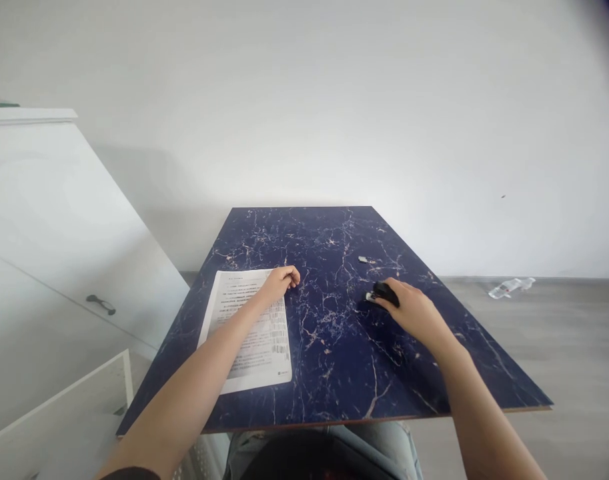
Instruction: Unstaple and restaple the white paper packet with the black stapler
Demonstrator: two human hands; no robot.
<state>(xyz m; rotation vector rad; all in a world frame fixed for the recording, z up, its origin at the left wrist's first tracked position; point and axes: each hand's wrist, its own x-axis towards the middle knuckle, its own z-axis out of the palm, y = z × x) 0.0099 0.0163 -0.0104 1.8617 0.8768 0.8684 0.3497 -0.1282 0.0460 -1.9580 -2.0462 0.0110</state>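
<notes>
Printed sheets of paper [249, 347] lie on the left part of the dark blue marbled table [329, 393]. My left hand [283, 279] rests at the upper right edge of the paper, its fingers curled; what they hold, if anything, is hidden. On the right side of the table my right hand [407, 303] is wrapped round a small black stapler [385, 293], whose metal end points left. Beyond it lies a small light-coloured object [363, 259], too small to name for certain.
A white cabinet [49, 220] with a dark handle [101, 305] stands at the left. Below it is a white-framed panel [74, 413]. A crumpled clear plastic wrapper [511, 287] lies on the floor at the right, by the white wall [304, 100].
</notes>
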